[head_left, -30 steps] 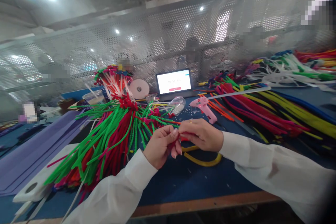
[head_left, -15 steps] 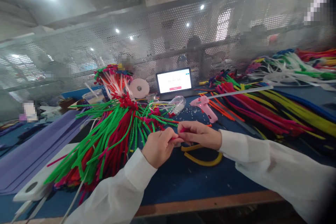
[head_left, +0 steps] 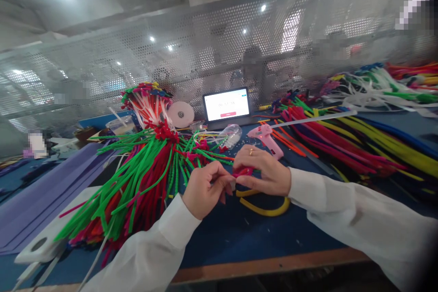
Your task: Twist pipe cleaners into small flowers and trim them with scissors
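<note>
While both hands meet above the near middle of the blue table (head_left: 219,237), the left hand (head_left: 204,189) and right hand (head_left: 263,171) each pinch a short red pipe cleaner (head_left: 243,172), apparently mid-bend; a further twist calls for tight fingertips. Open room lies nearer, the stem bundle (head_left: 143,178) crowds the left, and a yellow loop (head_left: 267,212) lies just below the right hand.

We wear a white top with long sleeves. The left sleeve (head_left: 147,246) is loose and soft, with lots of small folds. It ends in a plain cuff by our left hand (head_left: 203,191). The right sleeve (head_left: 359,219) is made of the same thin white cloth. It is wide and a bit puffy, and it has creases too. Our right hand (head_left: 262,171) has a thin gold ring (head_left: 251,151) on one finger. Both hands are bare.
</note>
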Tool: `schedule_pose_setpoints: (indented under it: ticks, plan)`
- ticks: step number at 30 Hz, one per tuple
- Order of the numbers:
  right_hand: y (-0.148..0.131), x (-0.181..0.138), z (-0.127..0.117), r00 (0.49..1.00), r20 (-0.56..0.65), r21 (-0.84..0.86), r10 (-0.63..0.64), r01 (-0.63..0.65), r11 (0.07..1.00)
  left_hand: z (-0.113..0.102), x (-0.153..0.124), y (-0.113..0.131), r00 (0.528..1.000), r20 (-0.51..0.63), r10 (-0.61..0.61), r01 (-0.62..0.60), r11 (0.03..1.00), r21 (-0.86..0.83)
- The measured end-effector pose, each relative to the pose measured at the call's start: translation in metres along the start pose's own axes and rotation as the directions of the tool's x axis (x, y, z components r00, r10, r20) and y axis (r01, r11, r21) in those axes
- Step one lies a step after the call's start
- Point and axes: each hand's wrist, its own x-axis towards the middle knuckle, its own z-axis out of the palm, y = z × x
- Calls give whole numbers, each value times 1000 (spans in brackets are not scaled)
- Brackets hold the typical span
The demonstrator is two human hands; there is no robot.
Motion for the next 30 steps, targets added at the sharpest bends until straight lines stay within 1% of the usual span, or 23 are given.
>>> schedule_pose_setpoints:
  ticks: [1,3,4,5,6,7,8,9,11,13,14,16,17,18,19,21,22,23,24,25,27,28,30]
  plan:
    - [1,1,1,996,54,119,76,-82,990,-2,-1,0,991,-46,123,-111,973,203]
    - [2,1,5,972,168,302,167,-212,929,-5,-3,-1,935,-65,348,-276,831,482]
    - [2,1,6,965,198,343,173,-234,910,-5,-4,-1,909,-68,411,-313,782,539]
    - [1,1,7,968,191,342,164,-222,913,-6,-4,-1,904,-81,420,-315,782,538]
    - [0,1,7,978,153,302,142,-183,936,-5,-3,0,923,-103,370,-280,832,478]
    - [-1,1,7,990,100,226,104,-124,966,-5,-2,1,957,-118,266,-208,909,361]
    - [-2,1,6,998,46,115,46,-51,992,-4,-1,1,986,-114,125,-101,976,194]
    - [-3,1,4,999,3,-26,-32,32,999,-3,0,2,997,-71,-28,28,1000,-2]
    - [-4,0,0,977,-15,-327,-214,198,924,-1,4,1,964,104,-246,267,901,-342]
    - [-4,-2,-3,943,15,-531,-332,288,797,0,6,0,920,250,-303,390,779,-491]
    - [-4,-3,-3,939,18,-569,-343,291,769,0,7,0,914,272,-299,400,768,-501]
    - [-3,-3,-2,962,-12,-504,-272,229,833,-2,5,-1,947,192,-258,315,864,-392]
    - [-2,-2,0,981,-19,-395,-194,171,902,-3,4,-2,976,104,-192,213,943,-257]
    - [0,-1,3,995,-3,-239,-100,97,966,-4,2,-2,997,13,-77,78,994,-72]
    - [1,-1,6,999,34,-59,-3,5,998,-5,1,-3,996,-57,71,-63,988,140]
    - [3,0,11,983,128,250,134,-163,955,-6,-3,-4,928,-98,360,-274,834,478]
    - [4,1,13,973,157,338,169,-214,916,-6,-3,-5,888,-98,449,-323,761,562]
    - [4,1,14,968,162,375,190,-238,896,-6,-4,-4,870,-107,480,-334,737,588]
    - [3,0,14,970,140,359,197,-235,903,-6,-4,-4,883,-127,451,-312,768,560]
    - [3,0,13,977,94,292,190,-210,933,-5,-3,-3,919,-149,365,-258,842,474]
    - [1,-2,9,995,-22,30,102,-102,994,-4,0,-2,989,-125,74,-56,988,144]
    - [0,-2,6,998,-67,-143,18,-27,989,-3,2,-2,995,-55,-79,76,995,-57]
    - [-2,-4,0,981,-61,-447,-185,139,884,-2,6,-3,957,129,-259,288,885,-366]
